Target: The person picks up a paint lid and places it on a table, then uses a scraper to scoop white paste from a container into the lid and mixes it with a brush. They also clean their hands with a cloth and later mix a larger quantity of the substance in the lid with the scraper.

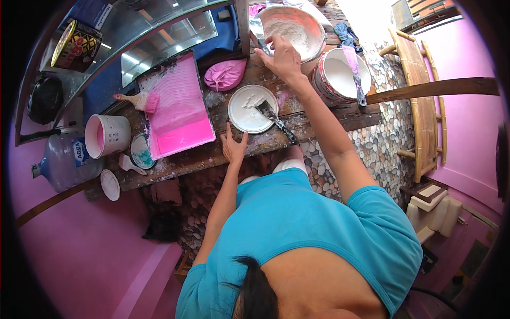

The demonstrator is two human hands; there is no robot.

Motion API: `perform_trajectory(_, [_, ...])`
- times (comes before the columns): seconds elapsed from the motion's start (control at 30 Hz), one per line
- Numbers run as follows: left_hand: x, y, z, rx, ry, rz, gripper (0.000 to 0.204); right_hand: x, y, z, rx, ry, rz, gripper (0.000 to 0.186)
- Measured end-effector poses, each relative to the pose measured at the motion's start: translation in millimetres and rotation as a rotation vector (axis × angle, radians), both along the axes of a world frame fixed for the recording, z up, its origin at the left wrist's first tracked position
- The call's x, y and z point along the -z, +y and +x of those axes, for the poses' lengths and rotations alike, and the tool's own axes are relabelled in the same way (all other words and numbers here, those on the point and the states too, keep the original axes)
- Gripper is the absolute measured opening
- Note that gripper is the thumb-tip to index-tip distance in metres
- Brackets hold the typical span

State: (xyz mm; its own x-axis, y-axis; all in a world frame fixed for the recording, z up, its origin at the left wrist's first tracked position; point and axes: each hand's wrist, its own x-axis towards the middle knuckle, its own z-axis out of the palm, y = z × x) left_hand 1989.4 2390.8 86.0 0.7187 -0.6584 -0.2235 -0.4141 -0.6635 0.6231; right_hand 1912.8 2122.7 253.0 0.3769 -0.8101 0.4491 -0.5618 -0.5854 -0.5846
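Observation:
My left hand is at the near left edge of a round white lid, fingers spread and fingertips by its rim. On the lid lie white paste and a putty knife, its speckled handle jutting past the near edge. Further off, my right hand is beside a wide bowl of white powder, with its fingers bent. Something greyish shows at those fingertips; what it is cannot be made out. Right of the bowl stands a bucket of white liquid, a pink-bladed scraper across its rim.
A paint tray with pink paint is at left, a brush on its edge. Near it are a white tub, a plastic water bottle and a small brush. A tied pink bag lies behind the lid. A glass cabinet borders the back.

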Motion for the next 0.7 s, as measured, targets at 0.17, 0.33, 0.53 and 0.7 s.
perform_trajectory(0.17, [-8, 9, -6, -0.08, 0.061, -0.25, 0.038, 10, 68, -23, -0.333, -0.054, 0.138, 0.013])
perform_trajectory(0.33, [-8, 22, -2, 0.018, 0.039, -0.253, 0.021, 48, 107, -75, -0.377, 0.285, 0.308, 0.05])
perform_trajectory(0.53, [-15, 8, -21, -0.285, 0.551, -0.257, 0.024, -5, 9, -39, 0.023, 0.133, 0.122, 0.04])
perform_trajectory(0.7, [-8, 17, -40, -0.351, 0.612, -0.263, 0.025, 10, -27, -1, 0.015, 0.393, 0.257, 0.06])
